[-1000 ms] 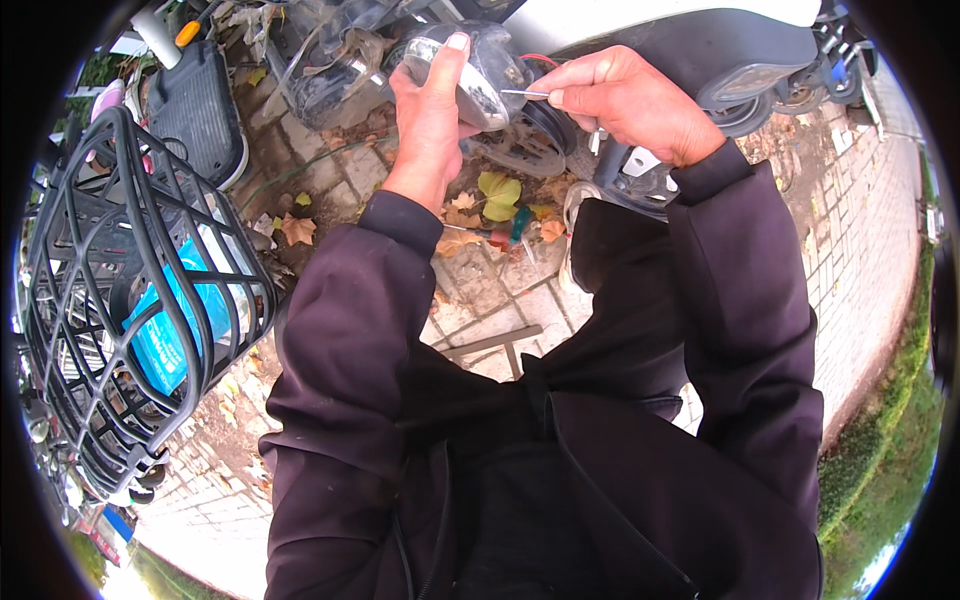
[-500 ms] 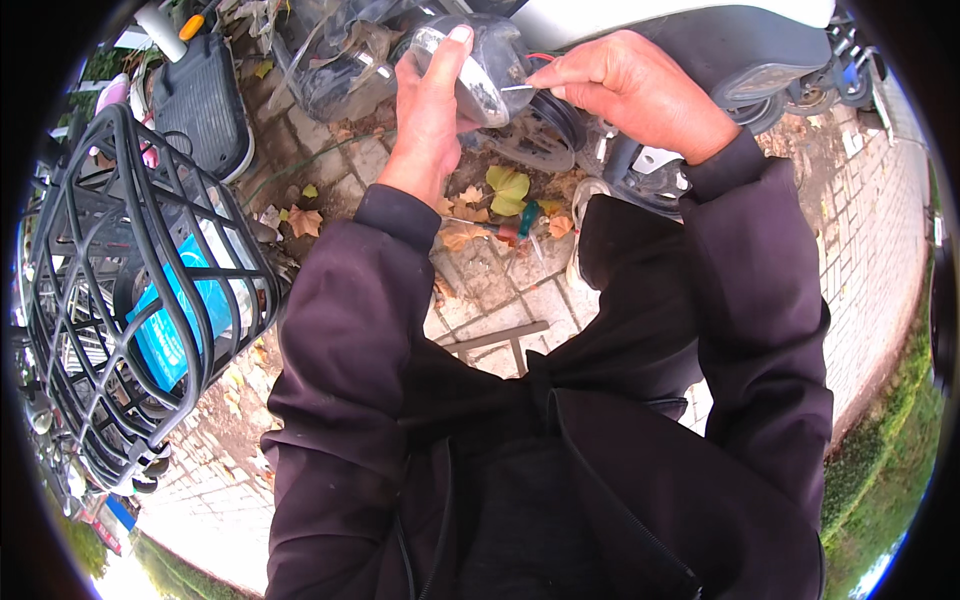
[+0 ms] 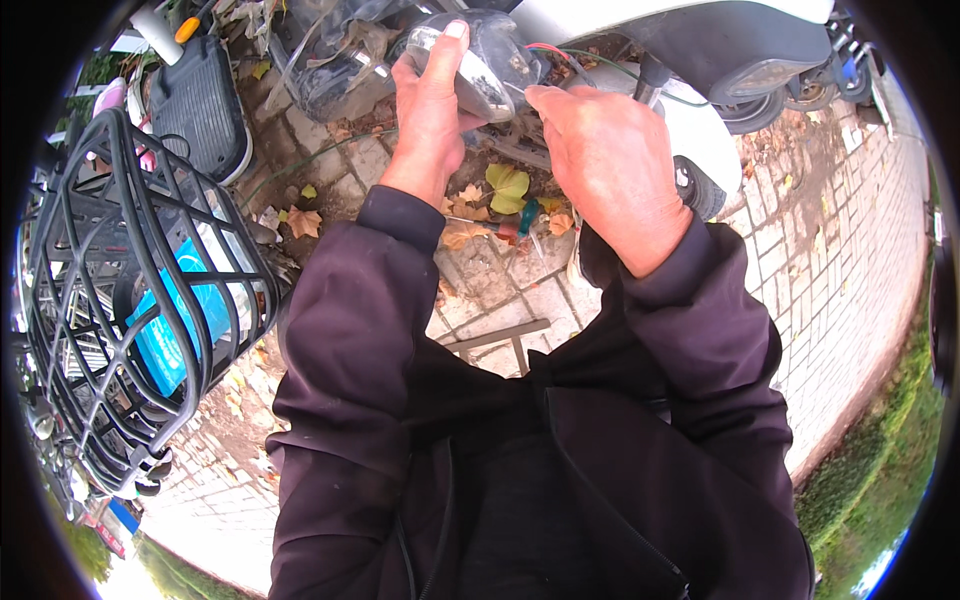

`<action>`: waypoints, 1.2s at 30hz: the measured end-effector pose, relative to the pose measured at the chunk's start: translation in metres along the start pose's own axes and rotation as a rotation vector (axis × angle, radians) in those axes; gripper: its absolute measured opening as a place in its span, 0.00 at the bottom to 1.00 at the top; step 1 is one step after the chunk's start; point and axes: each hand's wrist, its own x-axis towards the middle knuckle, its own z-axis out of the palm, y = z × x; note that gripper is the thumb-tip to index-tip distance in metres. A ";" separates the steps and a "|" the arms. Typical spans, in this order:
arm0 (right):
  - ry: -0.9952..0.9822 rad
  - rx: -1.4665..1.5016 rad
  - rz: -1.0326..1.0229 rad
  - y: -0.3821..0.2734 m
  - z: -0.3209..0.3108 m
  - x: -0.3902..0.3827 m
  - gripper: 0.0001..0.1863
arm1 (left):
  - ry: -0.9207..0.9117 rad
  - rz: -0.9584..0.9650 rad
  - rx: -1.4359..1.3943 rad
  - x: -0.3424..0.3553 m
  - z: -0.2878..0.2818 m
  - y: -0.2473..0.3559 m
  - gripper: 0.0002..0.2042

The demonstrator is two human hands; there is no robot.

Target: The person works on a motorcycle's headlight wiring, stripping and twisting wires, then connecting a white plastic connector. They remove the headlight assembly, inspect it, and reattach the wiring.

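My left hand (image 3: 428, 110) is closed around a vehicle lamp (image 3: 480, 82) with a clear, scuffed shell and a silvery rim. Its thumb presses on the rim. At the lamp's right side, my right hand (image 3: 612, 160) is pinched shut, palm down. A thin pale rod (image 3: 514, 88) sticks out from its fingertips toward the shell; whether it is a tool or a wire I cannot tell. Red and dark wires (image 3: 552, 50) run from behind the lamp to the right.
A screwdriver with a red and green handle (image 3: 525, 220) lies among fallen leaves on the paving (image 3: 490, 260). To the left stands a black basket (image 3: 130, 300) holding a blue packet (image 3: 180, 320). A scooter's white and grey bodywork (image 3: 740, 50) and a white panel (image 3: 705, 140) are at right.
My right hand has moved left and nearer to me, turning palm down beside the lamp. This uncovers the white panel and more wires. My left hand keeps its hold on the lamp.
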 end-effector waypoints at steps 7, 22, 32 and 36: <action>-0.091 -0.089 -0.141 0.006 -0.015 0.012 0.14 | 0.059 0.005 -0.003 -0.003 0.005 0.004 0.30; 0.029 0.742 0.460 0.008 0.020 -0.007 0.11 | -0.044 -0.002 -0.157 -0.002 0.001 0.000 0.46; -0.039 1.029 0.657 0.011 0.021 -0.013 0.14 | -0.056 -0.063 -0.068 -0.004 0.002 0.010 0.36; 0.029 0.962 0.533 0.010 0.022 -0.010 0.14 | -0.093 -0.063 -0.075 -0.006 0.001 0.013 0.38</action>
